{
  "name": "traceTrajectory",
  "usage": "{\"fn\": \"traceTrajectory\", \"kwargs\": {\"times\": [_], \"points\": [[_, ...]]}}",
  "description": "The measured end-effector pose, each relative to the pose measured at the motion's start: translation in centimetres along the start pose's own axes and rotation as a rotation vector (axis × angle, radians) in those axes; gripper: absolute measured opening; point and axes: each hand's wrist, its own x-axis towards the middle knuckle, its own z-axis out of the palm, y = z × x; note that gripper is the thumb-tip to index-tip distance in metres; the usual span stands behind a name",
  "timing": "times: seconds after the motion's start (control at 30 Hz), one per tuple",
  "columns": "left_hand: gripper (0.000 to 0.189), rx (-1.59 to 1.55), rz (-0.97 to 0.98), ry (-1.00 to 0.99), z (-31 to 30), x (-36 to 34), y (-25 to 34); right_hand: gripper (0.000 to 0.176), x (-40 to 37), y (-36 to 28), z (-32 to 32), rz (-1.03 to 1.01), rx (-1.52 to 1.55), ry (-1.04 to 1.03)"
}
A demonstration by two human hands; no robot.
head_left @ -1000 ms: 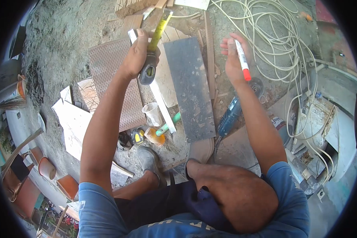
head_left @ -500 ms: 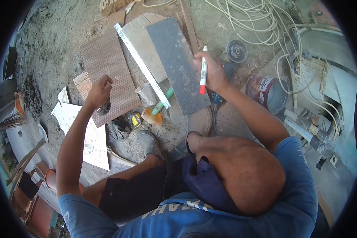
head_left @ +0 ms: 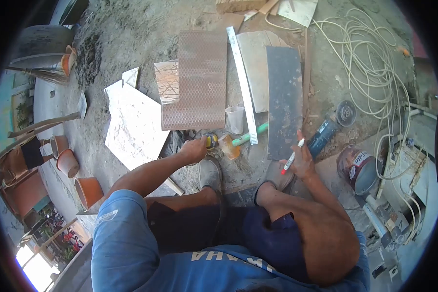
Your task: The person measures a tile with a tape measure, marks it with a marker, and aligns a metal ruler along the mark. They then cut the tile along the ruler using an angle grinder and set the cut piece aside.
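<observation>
On the left, the left hand [head_left: 194, 150] is low, its fingers curled at a small yellow-and-black item [head_left: 212, 140]; I can't tell whether they grip it. The right hand [head_left: 305, 163] grasps a white marker [head_left: 295, 155], its red end pointing near and left, by the near end of a long dark slab [head_left: 284, 97]; whether it touches the slab is unclear. The red end looks capped, so drawing a line would call for baring the tip and steadying the slab. Across the dusty ground [head_left: 146, 46], from the left, lie a broom [head_left: 46, 74], an orange bucket [head_left: 88, 191], white board pieces [head_left: 134, 121] and a brown patterned panel [head_left: 202, 78]. Then come an amber-stained cup [head_left: 228, 147], a clear plastic cup [head_left: 235, 120], a white strip [head_left: 241, 82], a green tube [head_left: 250, 134] and a pale slab [head_left: 258, 68]. Right of the dark slab sit a blue grinder [head_left: 321, 136], a paint bucket [head_left: 357, 168] and, farther off, tangled pale cable [head_left: 374, 87].
</observation>
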Motion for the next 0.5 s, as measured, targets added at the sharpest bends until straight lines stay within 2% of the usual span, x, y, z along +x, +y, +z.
{"fn": "traceTrajectory", "kwargs": {"times": [0.07, 0.2, 0.3, 0.33, 0.4, 0.43, 0.47, 0.5], "points": [[0.026, -0.046, -0.008, 0.061, 0.5, 0.3, -0.7, 0.062, -0.1, 0.4, 0.7, 0.051, 0.119, 0.033], [0.028, -0.082, -0.084, 0.127, 0.2, 0.2, -1.3, 0.062, 2.4, 2.3, 0.5, 0.016, 0.136, 0.058], [0.031, 0.023, -0.103, 0.209, 0.4, 0.1, -0.6, 0.063, 5.0, 4.3, -0.3, 0.062, 0.214, 0.048], [0.031, 0.027, -0.078, 0.213, -0.3, 0.0, 0.0, 0.063, 5.9, 4.6, -0.7, 0.073, 0.194, 0.059], [0.029, 0.292, 0.082, 0.257, -1.9, 0.0, 1.7, 0.063, 7.1, 4.5, -1.3, 0.059, 0.123, -0.003], [0.029, 0.208, 0.147, 0.350, -2.7, 0.3, 3.1, 0.063, 7.3, 4.5, -1.5, 0.094, 0.157, -0.024], [0.029, 0.209, 0.174, 0.349, -3.5, 1.1, 4.4, 0.063, 7.3, 4.3, -1.7, 0.112, 0.139, -0.016], [0.030, 0.066, 0.175, 0.383, -4.3, 2.2, 5.5, 0.065, 7.4, 3.9, -1.9, 0.123, 0.117, -0.013]]}}
